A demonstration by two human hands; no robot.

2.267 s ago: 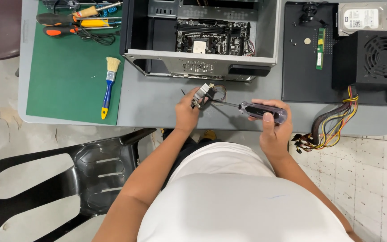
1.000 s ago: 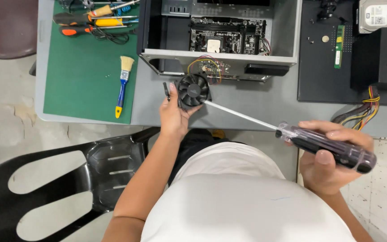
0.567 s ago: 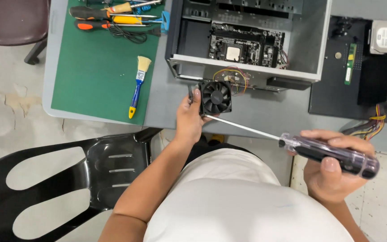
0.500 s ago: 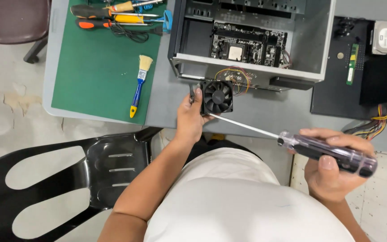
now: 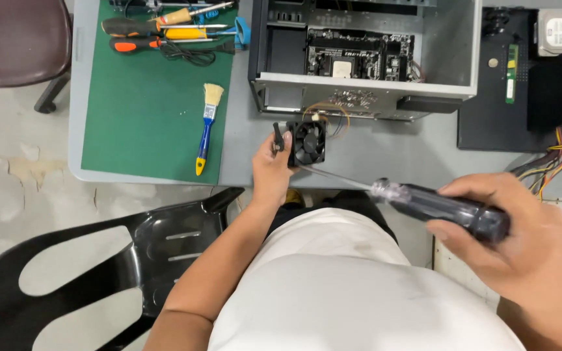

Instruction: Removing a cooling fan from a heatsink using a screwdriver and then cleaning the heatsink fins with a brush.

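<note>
The left hand (image 5: 273, 168) pinches the small black fan (image 5: 309, 143) upright at the table's (image 5: 385, 153) front edge, free of the open computer case (image 5: 365, 58) though wires trail back; the right hand (image 5: 508, 240) grips the screwdriver (image 5: 437, 207), tip at the fan's lower corner, so screw work looks unfinished.

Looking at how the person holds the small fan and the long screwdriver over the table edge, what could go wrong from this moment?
1. The left hand grips the black fan only at its side; it might slip, tugging the thin wires running to the computer case.
2. The right hand holds the screwdriver far back; its long shaft could wander off the fan and scratch it.
</note>
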